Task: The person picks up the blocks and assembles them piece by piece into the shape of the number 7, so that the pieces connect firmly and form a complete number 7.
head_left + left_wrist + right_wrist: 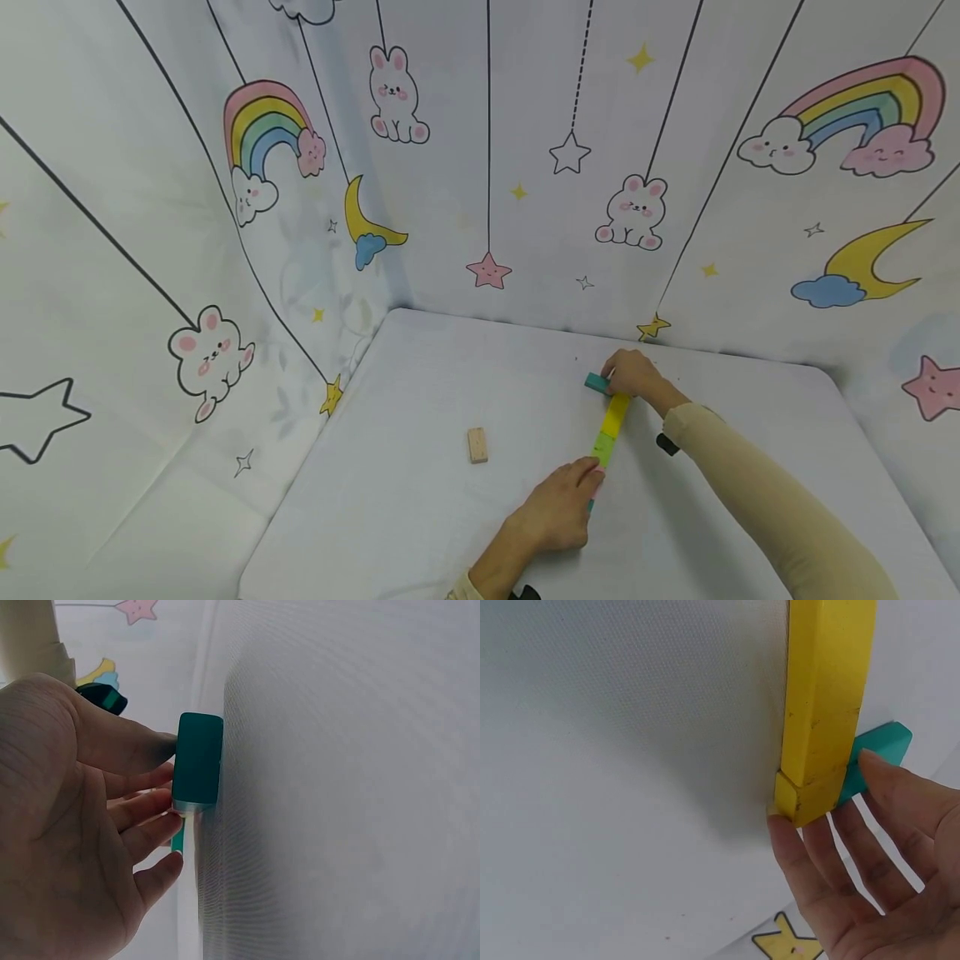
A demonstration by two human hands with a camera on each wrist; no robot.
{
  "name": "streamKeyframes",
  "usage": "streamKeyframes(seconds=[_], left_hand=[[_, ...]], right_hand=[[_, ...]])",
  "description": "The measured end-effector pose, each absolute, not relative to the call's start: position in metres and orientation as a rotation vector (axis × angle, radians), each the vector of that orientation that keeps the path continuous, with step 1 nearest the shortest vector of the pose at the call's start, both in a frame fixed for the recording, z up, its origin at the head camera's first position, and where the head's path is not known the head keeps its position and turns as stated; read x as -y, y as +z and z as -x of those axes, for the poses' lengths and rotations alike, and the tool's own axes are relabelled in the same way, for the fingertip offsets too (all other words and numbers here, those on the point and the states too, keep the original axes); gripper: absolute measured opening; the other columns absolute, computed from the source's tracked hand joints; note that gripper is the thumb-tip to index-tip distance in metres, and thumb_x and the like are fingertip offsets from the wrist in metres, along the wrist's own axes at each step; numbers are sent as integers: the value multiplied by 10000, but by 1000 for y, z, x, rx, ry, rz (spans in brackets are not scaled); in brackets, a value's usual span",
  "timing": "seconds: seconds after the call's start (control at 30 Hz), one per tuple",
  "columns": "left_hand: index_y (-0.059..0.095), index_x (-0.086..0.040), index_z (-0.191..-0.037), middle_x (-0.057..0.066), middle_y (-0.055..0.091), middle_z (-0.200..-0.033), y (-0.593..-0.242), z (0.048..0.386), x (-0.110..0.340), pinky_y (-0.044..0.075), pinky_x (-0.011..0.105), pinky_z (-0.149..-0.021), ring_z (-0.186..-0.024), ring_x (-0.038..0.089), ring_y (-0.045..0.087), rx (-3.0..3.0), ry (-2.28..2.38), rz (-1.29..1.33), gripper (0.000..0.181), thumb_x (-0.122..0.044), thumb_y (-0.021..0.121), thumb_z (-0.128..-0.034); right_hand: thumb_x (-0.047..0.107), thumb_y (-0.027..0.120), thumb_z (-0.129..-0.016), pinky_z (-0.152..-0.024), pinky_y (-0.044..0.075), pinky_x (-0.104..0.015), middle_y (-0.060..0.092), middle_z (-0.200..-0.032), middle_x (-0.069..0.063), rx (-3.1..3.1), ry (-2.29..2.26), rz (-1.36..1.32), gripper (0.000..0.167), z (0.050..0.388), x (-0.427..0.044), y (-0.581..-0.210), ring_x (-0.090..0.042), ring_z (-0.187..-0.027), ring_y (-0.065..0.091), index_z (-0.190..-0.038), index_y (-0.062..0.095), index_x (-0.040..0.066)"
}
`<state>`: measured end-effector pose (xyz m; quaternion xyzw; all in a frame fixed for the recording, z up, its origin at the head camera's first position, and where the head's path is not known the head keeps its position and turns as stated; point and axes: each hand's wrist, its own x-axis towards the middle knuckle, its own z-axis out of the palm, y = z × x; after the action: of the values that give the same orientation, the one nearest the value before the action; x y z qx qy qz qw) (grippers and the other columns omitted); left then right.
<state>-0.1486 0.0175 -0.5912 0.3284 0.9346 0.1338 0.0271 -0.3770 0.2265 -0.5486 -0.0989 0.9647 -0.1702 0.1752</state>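
Observation:
A straight row of coloured wooden blocks lies on the white table, with a yellow block, a lime green block, and pink and teal pieces partly hidden at the near end. My left hand holds that near end; thumb and fingertips pinch the sides of a teal block. At the far end, my right hand grips another teal block, set crosswise beside the yellow end block. Its thumb lies on the teal face, while the forefinger touches the yellow block's corner.
A plain wooden block lies on the table, left of the row. White cloth walls printed with bunnies, stars and rainbows rise behind and beside the table. Dark straps show at both wrists.

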Motion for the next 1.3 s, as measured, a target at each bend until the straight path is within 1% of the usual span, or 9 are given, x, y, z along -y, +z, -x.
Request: streamKeyframes(seconds=[0.17, 0.37, 0.63, 0.93, 1.3], left_hand=[[465, -158, -1545, 16, 379, -1623, -591, 148, -17, 332, 262, -1208, -1451, 140, 433, -2887, 421, -1017, 624, -199, 647, -950], [469, -159, -1541, 21, 382, -1622, -591, 148, -17, 338, 270, -1207, -1455, 146, 432, -2890, 424, -1019, 615, -196, 642, -952], [453, -168, -1554, 12, 360, -1637, -592, 148, -17, 335, 280, -1211, -1461, 148, 424, -2865, 447, -996, 629, -193, 642, -955], [459, -166, -1547, 13, 372, -1627, -593, 148, -16, 344, 274, -1205, -1444, 145, 440, -2878, 448, -1013, 628, -195, 652, -950], [460, -167, -1546, 8, 377, -1621, -593, 149, -16, 361, 277, -1195, -1432, 142, 451, -2876, 455, -1008, 633, -191, 660, -947]], right_hand=[[113, 803, -874, -662, 576, -325, 700, -1134, -187, -2722, -483, 267, 327, 376, -227, -547, -268, -874, 625, -1190, 764, 37], [159, 775, -899, -660, 558, -333, 692, -1173, -187, -2723, -485, 249, 332, 374, -231, -546, -265, -851, 604, -1210, 757, 44], [207, 710, -955, -685, 560, -335, 696, -1169, -205, -2762, -497, 263, 303, 374, -237, -550, -256, -839, 604, -1187, 757, 18], [177, 698, -962, -700, 556, -345, 702, -1162, -228, -2776, -491, 313, 280, 371, -236, -546, -259, -833, 603, -1165, 760, -5], [182, 691, -964, -694, 541, -334, 709, -1143, -205, -2787, -484, 316, 268, 373, -235, -549, -252, -831, 597, -1153, 770, 9]])
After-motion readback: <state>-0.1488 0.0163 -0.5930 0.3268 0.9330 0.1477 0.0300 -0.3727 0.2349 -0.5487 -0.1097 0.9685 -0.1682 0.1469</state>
